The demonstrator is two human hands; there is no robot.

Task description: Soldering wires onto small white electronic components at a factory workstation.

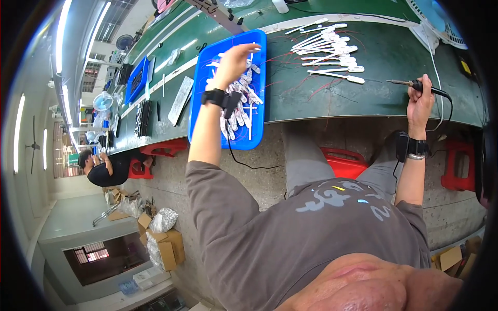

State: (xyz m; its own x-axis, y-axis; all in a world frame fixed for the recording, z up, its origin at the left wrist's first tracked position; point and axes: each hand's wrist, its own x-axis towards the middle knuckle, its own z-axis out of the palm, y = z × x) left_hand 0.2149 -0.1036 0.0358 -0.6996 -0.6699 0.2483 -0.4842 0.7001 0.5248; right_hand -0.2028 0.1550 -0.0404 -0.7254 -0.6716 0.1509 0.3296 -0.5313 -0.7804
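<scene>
My right hand [419,106] is closed around the black handle of a soldering iron [415,85], its metal tip pointing left just above the green bench. Over the blue tray [262,103] reaches my left hand [232,66], fingers pressed together. Something small and pale shows at its fingertips, too small to name. Inside the tray lies a heap of white stick-shaped plastic pieces [239,116], partly hidden by my hand and wrist. Between the tray and the iron, more white sticks [332,49] with thin red wires lie in a fanned row on the bench.
A fan [428,31] stands at the back right, its white cable hanging near my right hand. Black cords run from my wristbands. Left along the bench are a metal strip [180,101], black trays [143,118] and another blue tray [136,80]. A person [109,168] sits far left.
</scene>
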